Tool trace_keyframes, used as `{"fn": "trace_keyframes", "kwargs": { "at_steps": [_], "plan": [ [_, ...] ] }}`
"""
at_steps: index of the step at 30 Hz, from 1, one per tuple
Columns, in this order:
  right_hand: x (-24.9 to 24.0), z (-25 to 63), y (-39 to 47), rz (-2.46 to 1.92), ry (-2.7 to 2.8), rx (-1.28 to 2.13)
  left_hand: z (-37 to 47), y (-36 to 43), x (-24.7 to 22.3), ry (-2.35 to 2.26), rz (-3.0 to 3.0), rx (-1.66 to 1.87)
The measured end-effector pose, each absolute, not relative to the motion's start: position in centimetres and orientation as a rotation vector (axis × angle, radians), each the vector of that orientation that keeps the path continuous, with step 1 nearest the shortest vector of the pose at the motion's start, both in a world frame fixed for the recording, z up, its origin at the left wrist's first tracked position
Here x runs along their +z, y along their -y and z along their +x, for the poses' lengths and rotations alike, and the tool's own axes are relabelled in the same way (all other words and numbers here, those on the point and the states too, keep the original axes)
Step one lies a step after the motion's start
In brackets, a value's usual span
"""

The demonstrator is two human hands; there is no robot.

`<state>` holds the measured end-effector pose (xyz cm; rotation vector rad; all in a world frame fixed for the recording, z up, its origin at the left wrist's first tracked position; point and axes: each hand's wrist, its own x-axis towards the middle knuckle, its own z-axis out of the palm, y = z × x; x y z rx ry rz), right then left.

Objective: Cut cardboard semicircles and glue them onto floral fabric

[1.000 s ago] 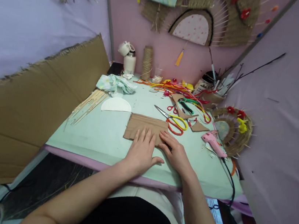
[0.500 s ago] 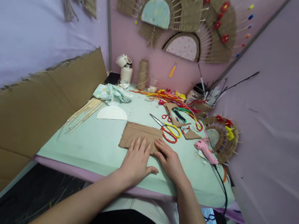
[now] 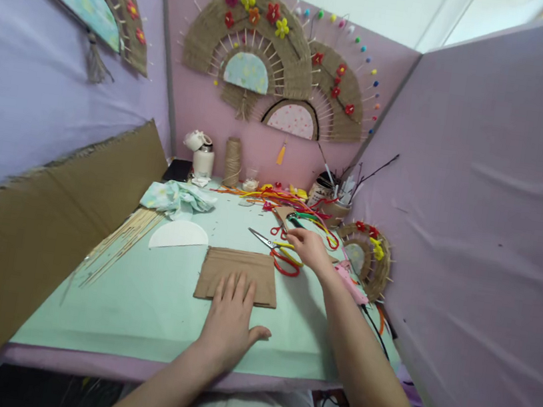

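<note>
Flat on the lower part of a brown cardboard rectangle (image 3: 237, 266) lies my left hand (image 3: 231, 319), fingers spread. Beyond the cardboard's right side, my right hand (image 3: 309, 248) is over the tools, its fingers bent together near the black-and-green pliers (image 3: 294, 220). Whether it grips anything is too small to tell. Scissors with red and yellow handles (image 3: 266, 239) lie just left of and below it, blades pointing left. A white half circle (image 3: 179, 235) rests beyond the cardboard's upper left corner.
Thin sticks (image 3: 118, 246) and a crumpled floral cloth (image 3: 178, 199) are on the left, beside a large cardboard sheet (image 3: 57, 220). A pink glue gun (image 3: 351, 283) and round woven piece (image 3: 384, 266) lie right. Twine (image 3: 233, 163) and jars stand at the back.
My right hand has left the cardboard and moved forward and right to the tools. My left hand stays on the cardboard. The view has tilted up, showing more of the wall.
</note>
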<state>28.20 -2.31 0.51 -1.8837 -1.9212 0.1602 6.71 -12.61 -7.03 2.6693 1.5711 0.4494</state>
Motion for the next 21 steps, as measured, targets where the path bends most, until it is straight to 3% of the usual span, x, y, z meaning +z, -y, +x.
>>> {"fn": "trace_keyframes", "kwargs": {
  "at_steps": [9,18,21],
  "plan": [
    [-1.5,29.9,-3.9,-2.249,1.948,0.067,6.7,12.5,-7.2,-1.574,2.660,0.443],
    [0.3,32.6,-3.6,-2.379,1.890,-0.262,6.8,12.5,-7.0,-1.572,2.662,0.461],
    [0.0,32.8,-3.2,-2.439,1.915,-0.219,6.9,12.5,-6.9,-1.571,2.656,0.438]
  ]
}}
